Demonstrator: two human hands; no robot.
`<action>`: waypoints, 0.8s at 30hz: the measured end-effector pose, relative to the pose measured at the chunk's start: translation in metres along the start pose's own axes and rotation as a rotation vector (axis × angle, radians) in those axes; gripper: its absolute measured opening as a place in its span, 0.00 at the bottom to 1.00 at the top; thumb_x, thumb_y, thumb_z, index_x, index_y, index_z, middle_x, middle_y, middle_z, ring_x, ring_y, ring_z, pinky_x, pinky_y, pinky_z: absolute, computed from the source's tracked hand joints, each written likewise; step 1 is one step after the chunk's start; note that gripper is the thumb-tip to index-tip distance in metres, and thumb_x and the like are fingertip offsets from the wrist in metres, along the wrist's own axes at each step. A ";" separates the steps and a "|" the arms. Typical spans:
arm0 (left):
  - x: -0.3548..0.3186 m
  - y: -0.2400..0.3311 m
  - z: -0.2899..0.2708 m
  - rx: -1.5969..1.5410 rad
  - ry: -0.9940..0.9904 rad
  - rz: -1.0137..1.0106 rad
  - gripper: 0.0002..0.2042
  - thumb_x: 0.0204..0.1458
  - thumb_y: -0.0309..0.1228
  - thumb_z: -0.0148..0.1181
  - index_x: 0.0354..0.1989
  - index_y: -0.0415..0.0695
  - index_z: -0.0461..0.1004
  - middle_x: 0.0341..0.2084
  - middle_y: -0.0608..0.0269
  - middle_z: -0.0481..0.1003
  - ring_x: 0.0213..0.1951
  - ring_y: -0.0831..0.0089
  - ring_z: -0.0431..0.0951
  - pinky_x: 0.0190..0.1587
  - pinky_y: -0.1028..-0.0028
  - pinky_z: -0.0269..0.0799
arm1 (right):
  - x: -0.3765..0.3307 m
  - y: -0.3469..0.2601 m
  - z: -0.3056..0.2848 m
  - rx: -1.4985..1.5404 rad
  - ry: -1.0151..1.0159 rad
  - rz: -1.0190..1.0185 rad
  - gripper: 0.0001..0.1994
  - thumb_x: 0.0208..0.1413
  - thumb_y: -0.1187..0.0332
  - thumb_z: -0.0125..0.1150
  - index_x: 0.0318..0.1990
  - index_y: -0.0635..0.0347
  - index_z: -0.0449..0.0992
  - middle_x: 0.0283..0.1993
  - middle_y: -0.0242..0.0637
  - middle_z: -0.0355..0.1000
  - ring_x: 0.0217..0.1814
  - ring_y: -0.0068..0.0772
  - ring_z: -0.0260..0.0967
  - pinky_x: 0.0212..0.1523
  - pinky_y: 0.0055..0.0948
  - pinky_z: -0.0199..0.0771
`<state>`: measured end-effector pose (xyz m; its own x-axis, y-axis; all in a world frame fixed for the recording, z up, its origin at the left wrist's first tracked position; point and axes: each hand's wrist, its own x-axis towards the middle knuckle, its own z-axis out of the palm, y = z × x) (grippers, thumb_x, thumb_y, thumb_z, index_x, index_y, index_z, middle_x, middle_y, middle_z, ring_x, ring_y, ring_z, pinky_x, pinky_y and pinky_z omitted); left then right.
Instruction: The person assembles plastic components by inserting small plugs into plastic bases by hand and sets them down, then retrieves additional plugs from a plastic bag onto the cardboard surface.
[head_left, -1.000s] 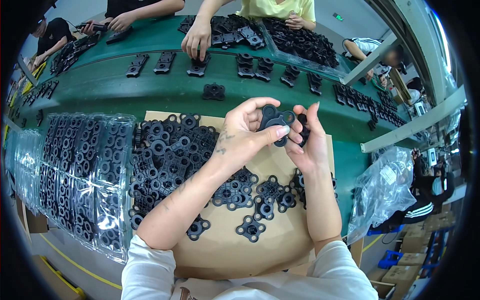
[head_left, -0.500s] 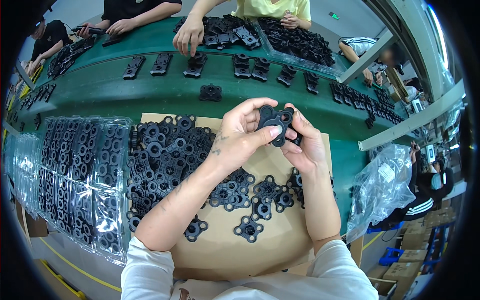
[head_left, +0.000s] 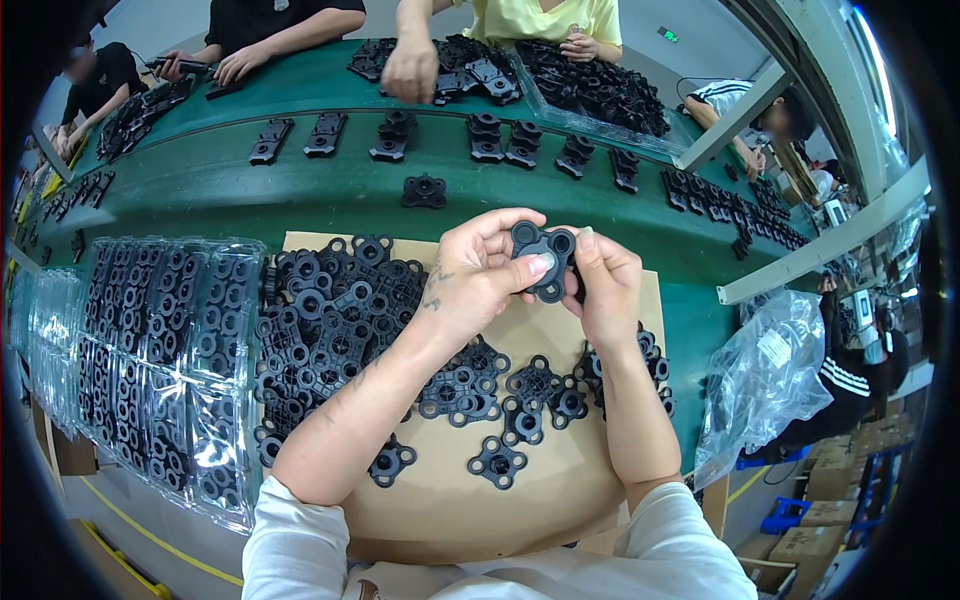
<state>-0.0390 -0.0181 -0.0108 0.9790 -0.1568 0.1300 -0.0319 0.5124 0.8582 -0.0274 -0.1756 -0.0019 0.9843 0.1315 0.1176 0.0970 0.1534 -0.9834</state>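
Note:
A black plastic part with round ringed lobes point(head_left: 551, 289) is held up over the near edge of the belt. My left hand point(head_left: 480, 265) is closed on it, the thumb pressed flat across its middle. At its right side my right hand point(head_left: 608, 285) grips the edge, thumb by the upper right lobe; the other fingers are partly hidden behind. Below my hands, similar four-lobed black parts point(head_left: 345, 320) lie heaped on a brown cardboard sheet point(head_left: 560, 480). A single loose one point(head_left: 497, 462) rests nearer to me.
Clear plastic trays of black rings point(head_left: 165, 350) stand at left. Across the green belt point(head_left: 330, 190) sit rows of black assemblies point(head_left: 485, 138). A crumpled plastic bag point(head_left: 765, 370) hangs at right, beneath a metal frame bar point(head_left: 830, 235). Co-workers work at the far side.
The held part has turned and dropped slightly. My right hand's fingers have curled in, its thumb now against the upper lobe. Across the belt, a co-worker's hand has lifted off an assembly.

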 end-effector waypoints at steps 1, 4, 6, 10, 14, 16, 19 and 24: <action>0.000 0.001 0.001 0.000 -0.002 -0.002 0.20 0.47 0.19 0.59 0.51 0.34 0.68 0.30 0.55 0.76 0.22 0.78 0.73 0.17 0.88 0.61 | 0.000 0.001 -0.001 0.000 0.003 0.000 0.08 0.60 0.69 0.55 0.35 0.65 0.76 0.15 0.29 0.61 0.14 0.13 0.48 0.12 0.11 0.44; -0.002 0.010 0.006 0.061 0.005 -0.055 0.18 0.47 0.17 0.58 0.49 0.33 0.68 0.30 0.53 0.76 0.24 0.78 0.74 0.23 0.85 0.69 | 0.002 0.009 -0.004 -0.071 0.010 -0.090 0.09 0.60 0.68 0.55 0.35 0.65 0.77 0.15 0.28 0.60 0.14 0.14 0.47 0.12 0.11 0.44; -0.003 0.011 0.006 0.082 0.009 -0.074 0.18 0.47 0.16 0.57 0.49 0.32 0.68 0.30 0.53 0.76 0.25 0.78 0.74 0.24 0.84 0.71 | 0.003 0.014 -0.006 -0.093 0.012 -0.119 0.09 0.60 0.68 0.55 0.35 0.65 0.77 0.15 0.28 0.60 0.14 0.14 0.47 0.12 0.12 0.44; -0.002 0.007 0.008 0.010 -0.001 -0.060 0.20 0.48 0.21 0.60 0.51 0.33 0.68 0.30 0.54 0.76 0.21 0.78 0.73 0.17 0.89 0.60 | 0.004 0.016 -0.015 0.273 -0.048 0.044 0.09 0.60 0.68 0.54 0.37 0.66 0.76 0.17 0.29 0.61 0.13 0.13 0.47 0.12 0.11 0.44; 0.001 0.001 0.004 0.008 0.014 -0.071 0.20 0.48 0.21 0.60 0.51 0.33 0.68 0.30 0.54 0.76 0.23 0.78 0.74 0.16 0.89 0.60 | 0.009 0.018 -0.011 0.607 -0.130 0.235 0.09 0.60 0.69 0.53 0.41 0.67 0.75 0.20 0.30 0.64 0.15 0.12 0.49 0.12 0.10 0.44; 0.001 0.001 0.002 0.009 0.019 -0.077 0.20 0.48 0.21 0.60 0.52 0.33 0.67 0.30 0.54 0.76 0.23 0.78 0.74 0.16 0.88 0.60 | 0.012 0.017 -0.011 0.719 -0.156 0.299 0.09 0.60 0.70 0.53 0.42 0.67 0.74 0.21 0.31 0.64 0.16 0.12 0.50 0.11 0.10 0.44; 0.002 0.001 -0.001 0.298 0.085 -0.042 0.21 0.46 0.21 0.61 0.52 0.35 0.68 0.33 0.55 0.76 0.27 0.74 0.75 0.21 0.82 0.66 | 0.017 0.015 -0.015 0.540 -0.147 0.301 0.10 0.60 0.71 0.53 0.45 0.68 0.72 0.23 0.32 0.66 0.17 0.12 0.51 0.11 0.10 0.44; -0.003 0.021 -0.008 0.966 -0.052 0.321 0.23 0.42 0.21 0.62 0.52 0.37 0.69 0.36 0.55 0.75 0.34 0.65 0.76 0.33 0.72 0.71 | 0.020 0.018 -0.015 0.533 0.123 0.332 0.12 0.60 0.72 0.52 0.49 0.68 0.70 0.28 0.35 0.68 0.19 0.12 0.53 0.11 0.10 0.45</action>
<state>-0.0413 -0.0006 0.0028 0.8866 -0.1802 0.4260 -0.4625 -0.3605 0.8100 -0.0041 -0.1848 -0.0196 0.9622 0.1472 -0.2293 -0.2713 0.5943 -0.7571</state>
